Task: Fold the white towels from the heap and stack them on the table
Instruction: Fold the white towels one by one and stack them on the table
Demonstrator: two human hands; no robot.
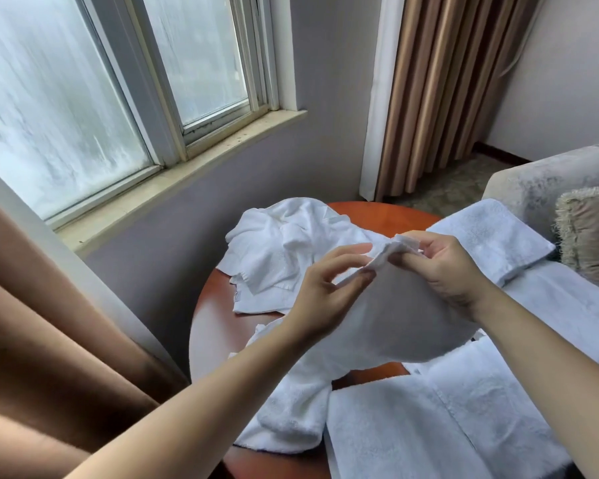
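Where the fingers gripped: thumb and forefinger of the left hand [329, 285] pinched the top hem of the towel [395, 326], while its other fingers [351, 249] stood loose and spread above.
Right hand [443, 267]: its fingers [412, 260] were curled round a bunched bit of the same hem, just beside the left pinch, so both hands held cloth.
Towel: it hung from the two grips above the table [215, 340]. Its body sagged in one smooth sheet, and its lower end trailed onto the wood at the near side.
Handling: it looked soft and limp, light enough for a pinch to carry. It probably had no stiffness to keep a crease unless laid flat. The terry seemed grippy rather than slippery, and nothing about it looked fragile.
Where to hold: the hem was the firm part. The hands sat close together, so I judged they should slide apart along the hem to the two corners to draw the edge taut.
Heap [284, 247]: it lay crumpled at the far left of the table, behind the held towel and apart from it.
Folded towels [429, 426]: flat white ones lay at the near right, with another [491, 236] further back. I could not tell whether that one rested on the table or on the sofa [540, 188].
Progress: some folding looked done, with the heap left to work through.
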